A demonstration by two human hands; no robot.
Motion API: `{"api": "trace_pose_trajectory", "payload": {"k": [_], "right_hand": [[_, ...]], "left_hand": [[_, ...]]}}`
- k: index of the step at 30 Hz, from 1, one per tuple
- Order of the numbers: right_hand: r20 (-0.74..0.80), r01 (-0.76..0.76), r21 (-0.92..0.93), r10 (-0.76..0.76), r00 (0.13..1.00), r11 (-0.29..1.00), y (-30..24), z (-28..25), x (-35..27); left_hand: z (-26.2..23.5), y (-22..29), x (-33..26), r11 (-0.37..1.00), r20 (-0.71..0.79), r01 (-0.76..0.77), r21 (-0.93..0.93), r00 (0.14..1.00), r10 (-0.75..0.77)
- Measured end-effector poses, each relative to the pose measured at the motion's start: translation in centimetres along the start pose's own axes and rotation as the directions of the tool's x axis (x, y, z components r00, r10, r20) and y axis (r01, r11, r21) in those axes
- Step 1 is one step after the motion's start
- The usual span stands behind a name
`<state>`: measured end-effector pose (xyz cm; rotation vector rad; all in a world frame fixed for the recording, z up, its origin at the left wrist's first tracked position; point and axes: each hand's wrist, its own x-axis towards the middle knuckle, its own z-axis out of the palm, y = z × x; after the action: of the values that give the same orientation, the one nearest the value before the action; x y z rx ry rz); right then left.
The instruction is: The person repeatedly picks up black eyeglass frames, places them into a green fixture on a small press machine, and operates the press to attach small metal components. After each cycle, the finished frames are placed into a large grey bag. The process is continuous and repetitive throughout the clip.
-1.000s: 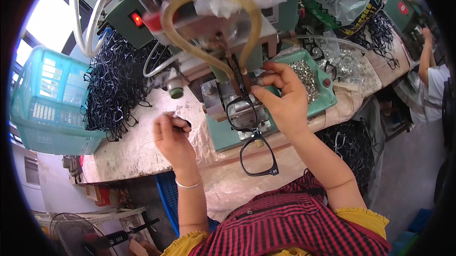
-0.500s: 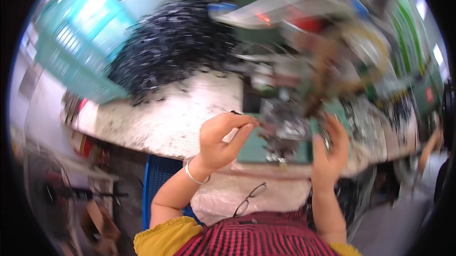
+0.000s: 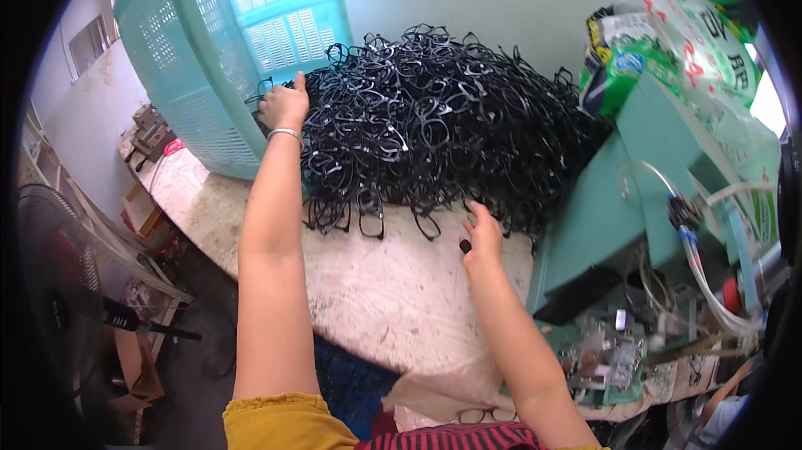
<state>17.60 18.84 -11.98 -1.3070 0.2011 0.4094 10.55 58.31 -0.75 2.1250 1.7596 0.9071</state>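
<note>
A big heap of black eyeglass frames (image 3: 426, 107) covers the far part of the worktable. My left hand (image 3: 284, 106) reaches to the heap's left edge, beside the mouth of the tilted turquoise basket (image 3: 188, 74). Its thumb stands apart from the bent fingers, and nothing shows clearly in its grasp. At the heap's front edge is my right hand (image 3: 483, 235), fingers apart and close to the nearest frames. A small black piece (image 3: 465, 246) shows at its thumb side; whether it is held or worn, I cannot tell.
A green machine (image 3: 618, 208) with hoses stands right of the heap. Behind it leans a green and white printed sack (image 3: 668, 49). Clear plastic bags (image 3: 610, 358) lie at the right front. A fan (image 3: 63, 300) is at lower left. One pair of glasses (image 3: 478, 415) lies near my apron.
The view has swung left toward the heap. Both hands have left the machine area; the left one has reached far forward to the basket, the right one to the heap's front edge.
</note>
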Motion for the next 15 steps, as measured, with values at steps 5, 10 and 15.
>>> {"api": "trace_pose_trajectory", "payload": {"k": [5, 10, 15], "right_hand": [[0.15, -0.275, -0.04, 0.278, 0.949, 0.96, -2.1, 4.6, 4.3], [0.444, -0.206, -0.062, 0.212, 0.871, 0.976, 0.2, 5.8, 8.0], [0.479, -0.251, 0.056, 0.194, 0.856, 0.966, 2.6, 7.9, 12.0]], "left_hand": [[5.8, -0.3, 6.2, 0.981, 0.177, 0.177, 0.084, 0.966, -0.19], [12.6, -0.3, 7.7, 0.992, 0.444, -0.011, 0.123, 0.895, -0.045], [18.1, -3.3, 12.6, 0.999, 0.571, -0.043, -0.012, 0.82, 0.042]]}}
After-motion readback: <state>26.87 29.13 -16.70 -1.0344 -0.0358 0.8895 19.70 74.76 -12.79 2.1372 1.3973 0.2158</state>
